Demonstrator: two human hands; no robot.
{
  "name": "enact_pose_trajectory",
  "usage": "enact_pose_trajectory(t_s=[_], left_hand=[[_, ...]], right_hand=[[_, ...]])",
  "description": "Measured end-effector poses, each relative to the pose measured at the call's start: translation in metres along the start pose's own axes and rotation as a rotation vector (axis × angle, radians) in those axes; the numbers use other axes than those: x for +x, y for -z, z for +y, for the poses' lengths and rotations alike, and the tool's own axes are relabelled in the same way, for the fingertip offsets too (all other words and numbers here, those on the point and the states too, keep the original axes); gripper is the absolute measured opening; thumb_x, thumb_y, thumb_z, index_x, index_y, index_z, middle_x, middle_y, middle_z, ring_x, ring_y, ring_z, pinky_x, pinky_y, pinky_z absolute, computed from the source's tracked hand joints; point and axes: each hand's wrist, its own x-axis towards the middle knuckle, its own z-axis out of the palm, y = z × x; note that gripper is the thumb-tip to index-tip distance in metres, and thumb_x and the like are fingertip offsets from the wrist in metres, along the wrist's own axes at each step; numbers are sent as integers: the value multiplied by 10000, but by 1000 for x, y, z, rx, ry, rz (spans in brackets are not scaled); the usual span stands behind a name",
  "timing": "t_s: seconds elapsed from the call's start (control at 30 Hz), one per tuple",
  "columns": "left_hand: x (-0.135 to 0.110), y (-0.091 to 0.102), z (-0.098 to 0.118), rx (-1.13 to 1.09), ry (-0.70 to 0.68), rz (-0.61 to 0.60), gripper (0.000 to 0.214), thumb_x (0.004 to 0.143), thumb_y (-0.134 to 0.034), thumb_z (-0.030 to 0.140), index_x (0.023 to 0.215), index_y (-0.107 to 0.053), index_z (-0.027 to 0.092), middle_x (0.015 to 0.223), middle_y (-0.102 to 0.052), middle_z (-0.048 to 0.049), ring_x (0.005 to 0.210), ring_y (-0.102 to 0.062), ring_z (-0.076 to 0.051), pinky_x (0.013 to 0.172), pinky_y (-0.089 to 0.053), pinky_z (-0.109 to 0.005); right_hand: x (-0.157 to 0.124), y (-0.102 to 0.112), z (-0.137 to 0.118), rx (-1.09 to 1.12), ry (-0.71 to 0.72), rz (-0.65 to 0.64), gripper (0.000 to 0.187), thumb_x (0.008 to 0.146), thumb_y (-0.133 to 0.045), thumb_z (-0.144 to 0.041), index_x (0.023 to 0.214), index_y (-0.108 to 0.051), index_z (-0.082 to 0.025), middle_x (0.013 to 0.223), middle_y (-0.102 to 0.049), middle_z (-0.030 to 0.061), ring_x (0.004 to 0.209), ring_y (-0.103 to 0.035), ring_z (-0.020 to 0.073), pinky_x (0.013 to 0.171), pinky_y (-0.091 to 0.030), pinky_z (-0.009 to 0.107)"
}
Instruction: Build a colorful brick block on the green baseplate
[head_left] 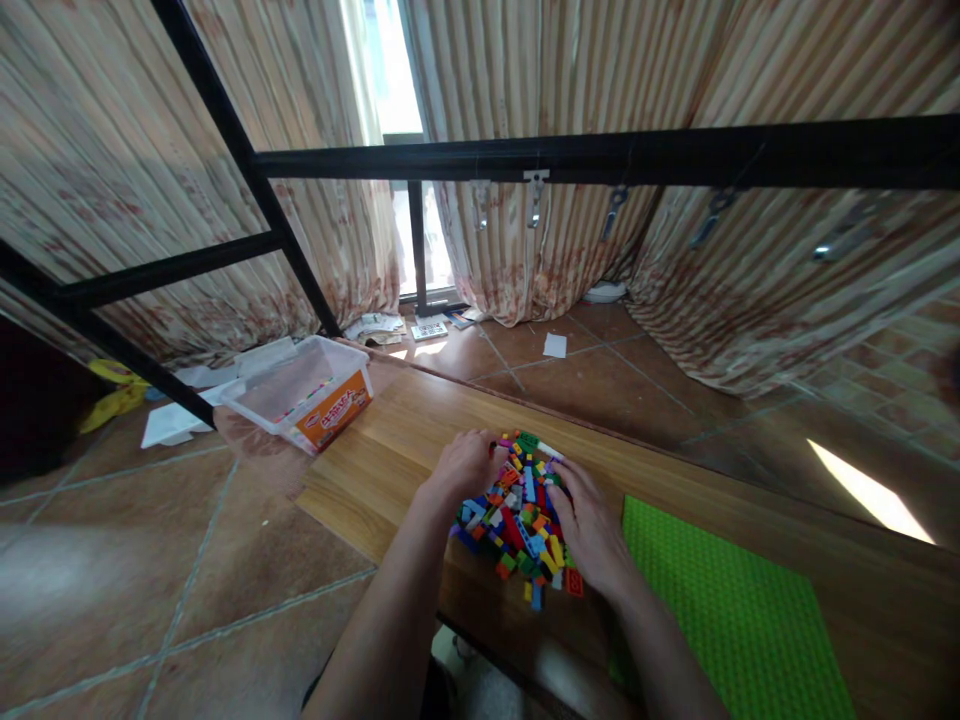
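Your pile of small coloured bricks (pixel 517 515) lies on the wooden worktop (pixel 397 420), between your two hands. Your left grip (pixel 471 465) curls in at its upper left side, fingers bent among the pieces; your right grip (pixel 589 520) lies along the right side, fingers loosely bent over the bricks. You can't tell from here whether either one pinches a brick.

Mind the near edge: the lowest pieces, a blue brick (pixel 537 597) among them, lie close to it. The far edge runs well beyond the pile, with tiled floor (pixel 495 355) past it. To your left, wood stretches to the worktop's end, giving that arm room; to your right, a green studded baseplate (pixel 727 600) lies just beside your forearm. A black rail (pixel 450 158) crosses ahead, with metal hooks (pixel 535 195) hanging from it.

Near the worktop's left end you have a translucent plastic box (pixel 346 352). Its orange label (pixel 335 410) carries pale characters, too blurred to read surely. By the window, a flat printed item (pixel 429 330) shows dark lettering, too small to make out.
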Motion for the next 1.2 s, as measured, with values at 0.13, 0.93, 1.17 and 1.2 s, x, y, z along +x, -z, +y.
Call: enact_pose_trajectory(t_s=[0.13, 0.93, 1.17, 1.2], left_hand=[[-3, 3, -5, 1, -4, -10, 294, 894, -518, 422, 1048, -697, 247, 1068, -716, -89, 1016, -650, -243, 874, -470, -315], [-79, -28, 46, 111, -784, -877, 227, 718, -578, 160, 498, -522, 172, 527, -607, -34, 483, -470, -138, 487, -341, -271], [-72, -18, 41, 2, -718, -832, 203, 767, -551, 212, 576, -488, 184, 583, -563, 5, 527, -471, -122, 513, -344, -257], [-71, -16, 40, 7, -705, -813, 198, 774, -551, 223, 588, -495, 183, 601, -575, 3, 538, -478, -122, 520, -349, -256]], right_hand=[[-2, 5, -6, 47, -21, 17, 479, 974, -333, -463, 1302, -555, -195, 1404, -534, 131, 1308, -486, 245, 1117, -373, 508], [-80, 57, -22, 265, -205, -614, 328, 864, -467, -449, 755, -693, -237, 712, -696, 17, 673, -627, 177, 629, -476, 275], [-73, 51, -10, 313, -260, -529, 305, 889, -440, -412, 884, -694, -242, 767, -684, 13, 689, -628, 173, 612, -484, 277], [-73, 52, -10, 325, -274, -511, 296, 886, -449, -409, 893, -693, -242, 768, -681, 11, 685, -627, 170, 604, -483, 274]])
